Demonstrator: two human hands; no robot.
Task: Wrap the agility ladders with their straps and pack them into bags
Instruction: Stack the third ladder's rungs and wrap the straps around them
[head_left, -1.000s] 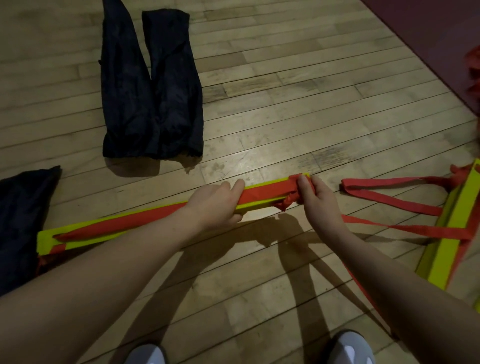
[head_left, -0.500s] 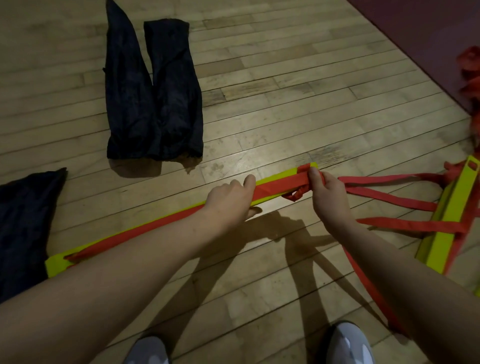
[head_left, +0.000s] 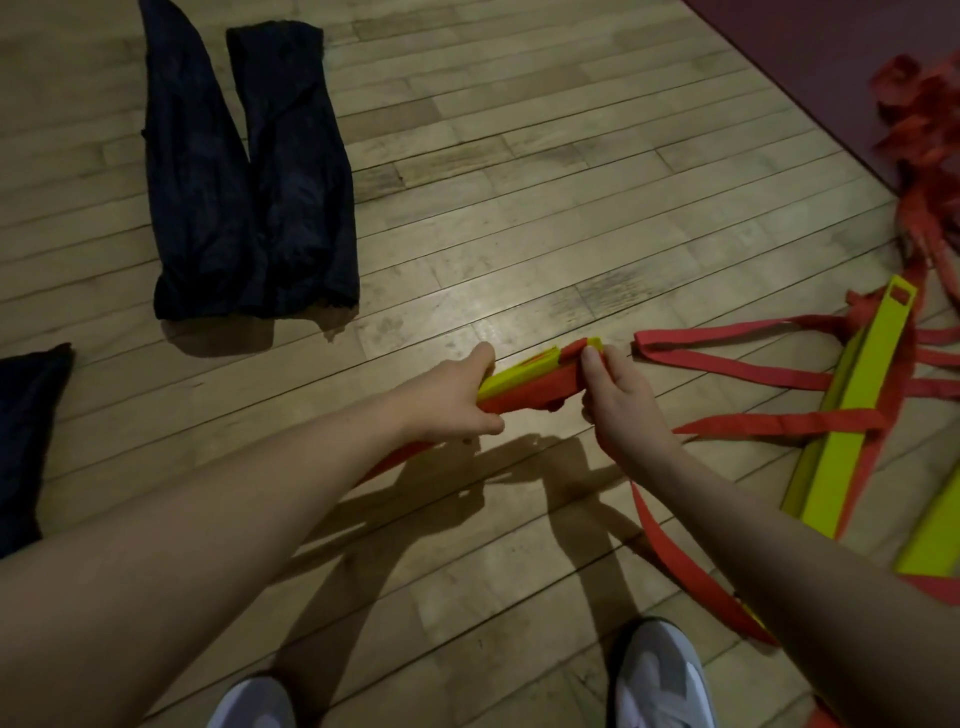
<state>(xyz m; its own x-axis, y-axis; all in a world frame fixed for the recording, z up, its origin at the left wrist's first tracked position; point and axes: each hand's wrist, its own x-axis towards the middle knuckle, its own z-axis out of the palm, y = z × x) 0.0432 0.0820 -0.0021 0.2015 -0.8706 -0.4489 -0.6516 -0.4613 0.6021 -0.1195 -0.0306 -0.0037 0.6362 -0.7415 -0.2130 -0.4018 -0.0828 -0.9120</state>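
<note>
My left hand (head_left: 447, 395) grips the bundled yellow ladder rungs (head_left: 519, 370) above the wooden floor (head_left: 519, 208); my right hand (head_left: 618, 400) pinches the red strap (head_left: 535, 396) wrapped round their end

Both your bare forearms reach forward and converge, your left hand (head_left: 447, 400) curled in a grip around the ladder (head_left: 524, 384), your right hand (head_left: 618, 400) pinching its strap-wrapped end with thumb and fingertips.

Ladder bundle (head_left: 524, 384) mostly hidden behind left forearm (head_left: 234, 509).
</note>
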